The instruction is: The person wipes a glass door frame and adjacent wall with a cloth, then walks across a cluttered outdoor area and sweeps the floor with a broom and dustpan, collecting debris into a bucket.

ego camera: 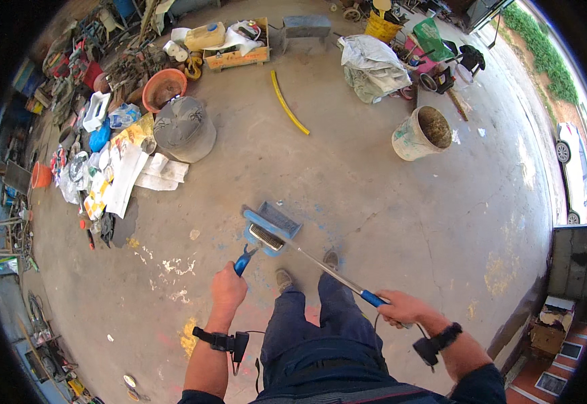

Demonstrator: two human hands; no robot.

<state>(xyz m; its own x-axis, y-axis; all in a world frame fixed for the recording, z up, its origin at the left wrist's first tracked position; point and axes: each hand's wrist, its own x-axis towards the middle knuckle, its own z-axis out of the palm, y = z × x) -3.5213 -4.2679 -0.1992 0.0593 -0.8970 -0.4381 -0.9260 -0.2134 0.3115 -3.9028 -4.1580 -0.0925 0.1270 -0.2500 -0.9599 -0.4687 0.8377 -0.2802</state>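
Observation:
My left hand (229,287) grips a blue handle (243,261), seen nearly end-on, with a hook-like tip. My right hand (402,307) is closed around the blue grip (373,298) of a slim metal pole (326,266). That pole slants down to a blue dustpan and broom head (272,225) close together on the floor ahead of my feet. A row of pale comb teeth (266,237) shows on the blue part nearest me. Where the broom head and dustpan meet, I cannot tell one from the other.
Concrete floor (354,187) bears blue, white and yellow marks. A yellow hose piece (288,106) lies ahead. A dirty bucket (404,136) and a white sack (374,65) stand ahead right. Left are a cushion-topped round stool (184,129), an orange basin (154,91) and piled clutter (126,171).

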